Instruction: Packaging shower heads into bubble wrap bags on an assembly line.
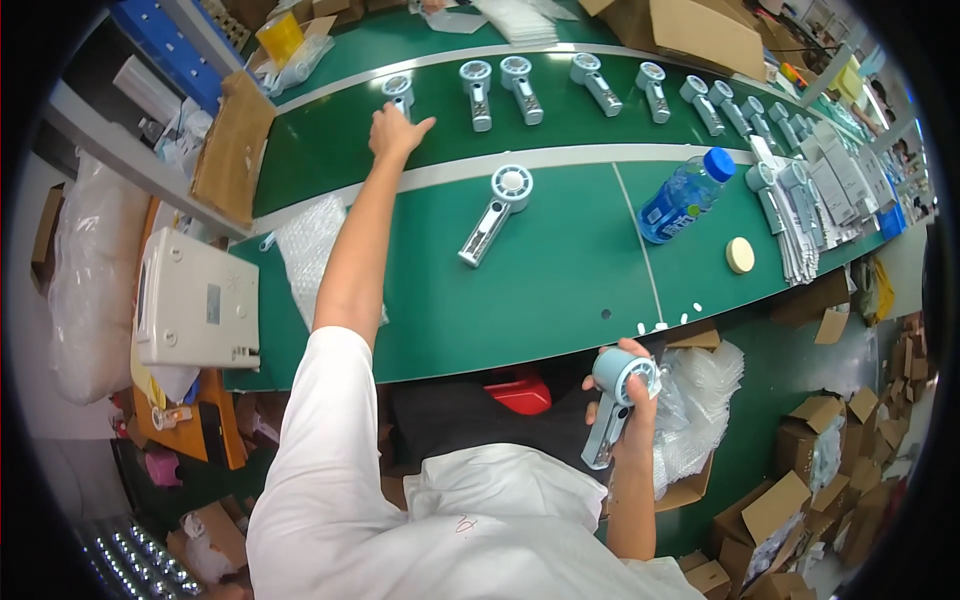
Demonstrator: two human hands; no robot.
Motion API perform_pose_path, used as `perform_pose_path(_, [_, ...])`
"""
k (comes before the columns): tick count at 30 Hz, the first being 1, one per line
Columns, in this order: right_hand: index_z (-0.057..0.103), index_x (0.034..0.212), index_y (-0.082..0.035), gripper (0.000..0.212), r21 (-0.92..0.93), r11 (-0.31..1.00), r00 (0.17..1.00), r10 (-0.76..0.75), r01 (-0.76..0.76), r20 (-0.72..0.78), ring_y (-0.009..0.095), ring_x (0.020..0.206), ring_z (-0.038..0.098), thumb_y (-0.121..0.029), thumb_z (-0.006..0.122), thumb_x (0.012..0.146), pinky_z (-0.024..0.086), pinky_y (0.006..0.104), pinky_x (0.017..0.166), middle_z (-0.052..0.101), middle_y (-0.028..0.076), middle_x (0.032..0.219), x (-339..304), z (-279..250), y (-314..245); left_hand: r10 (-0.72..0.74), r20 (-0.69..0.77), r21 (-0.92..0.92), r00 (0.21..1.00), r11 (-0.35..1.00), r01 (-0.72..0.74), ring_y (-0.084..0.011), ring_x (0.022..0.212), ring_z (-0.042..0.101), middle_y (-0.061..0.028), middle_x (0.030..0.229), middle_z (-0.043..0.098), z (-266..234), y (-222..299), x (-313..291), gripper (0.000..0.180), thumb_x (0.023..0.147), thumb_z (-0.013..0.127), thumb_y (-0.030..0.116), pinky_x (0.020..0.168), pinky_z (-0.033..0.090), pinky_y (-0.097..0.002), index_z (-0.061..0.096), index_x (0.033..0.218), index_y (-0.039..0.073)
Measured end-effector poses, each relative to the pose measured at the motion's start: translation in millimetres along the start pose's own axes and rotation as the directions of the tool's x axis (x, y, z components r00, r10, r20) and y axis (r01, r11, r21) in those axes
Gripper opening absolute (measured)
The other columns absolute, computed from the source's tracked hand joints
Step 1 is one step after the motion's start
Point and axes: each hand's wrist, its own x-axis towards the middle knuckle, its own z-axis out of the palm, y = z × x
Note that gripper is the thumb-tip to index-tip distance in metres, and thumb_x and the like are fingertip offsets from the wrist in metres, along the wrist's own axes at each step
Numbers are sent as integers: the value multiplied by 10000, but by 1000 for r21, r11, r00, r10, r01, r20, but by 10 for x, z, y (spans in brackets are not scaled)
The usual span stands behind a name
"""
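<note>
My left hand (pixel 396 133) is stretched far forward over the dark green belt. Its thumb sticks out to the side, and its fingertips are at the handle of a light blue handheld fan (pixel 397 84), whose lower end they partly hide. Close to my body, past the table's front edge, my right hand (pixel 638 405) is closed around another handheld fan (pixel 608 425), held with its round head up. One more handheld fan (pixel 497 212) lies on the green table (pixel 430 300) between my arms, grille up.
Several handheld fans (pixel 521 92) lie in a row along the belt. A blue-capped bottle (pixel 685 195), a round cream lid (pixel 740 255) and stacked white papers (pixel 795 235) are at the right. Bubble wrap (pixel 315 250) and a beige box-shaped device (pixel 200 300) are at the left.
</note>
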Motion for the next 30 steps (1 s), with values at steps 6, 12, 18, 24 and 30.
perform_pose_path(6, [424, 1373, -73, 609, -3, 1000, 999, 11, -12, -33, 307, 815, 652, -228, 644, 826, 508, 286, 387, 544, 204, 1188, -155, -144, 9, -166, 184, -227, 969, 952, 206, -329, 840, 695, -194, 927, 703, -143, -471, 405, 529, 753, 802, 323, 739, 581, -400, 646, 1108, -38])
perform_pose_path(12, [430, 1366, -75, 598, -16, 998, 998, 59, -59, -13, 304, 816, 653, -222, 637, 824, 508, 284, 388, 543, 201, 1189, -27, -211, 23, 296, 221, -822, 929, 569, 15, -263, 946, 688, -192, 1171, 598, -935, -255, -1006, 516, 845, 744, 72, 810, 584, -330, 507, 1284, -62])
perform_pose_path(18, [439, 1359, -77, 596, -18, 996, 995, 86, -85, 49, 303, 817, 656, -228, 641, 819, 508, 282, 388, 550, 190, 1187, -14, -94, 88, 430, 257, -876, 865, 482, 20, -286, 987, 688, -183, 1161, 579, -1538, -125, -1990, 523, 872, 706, 44, 864, 580, -365, 444, 1318, -32])
perform_pose_path(24, [446, 1353, -86, 597, -15, 996, 994, 86, -85, 62, 296, 810, 656, -246, 649, 815, 504, 278, 388, 555, 186, 1179, -72, -75, 129, 837, 307, -581, 453, -212, 786, -272, 833, 677, -198, 1169, 599, -1520, -326, -2548, 696, 841, 715, 158, 685, 572, -315, 379, 1413, -52])
perform_pose_path(30, [448, 1358, -97, 605, -59, 995, 997, 78, -78, 5, 284, 802, 655, -263, 654, 814, 501, 275, 388, 558, 180, 1178, -146, -215, 132, 936, -106, -58, 334, -342, 938, -196, 619, 576, -158, 1020, 615, -1193, -266, -2973, 686, 841, 748, 234, 497, 479, -270, 436, 1373, -67])
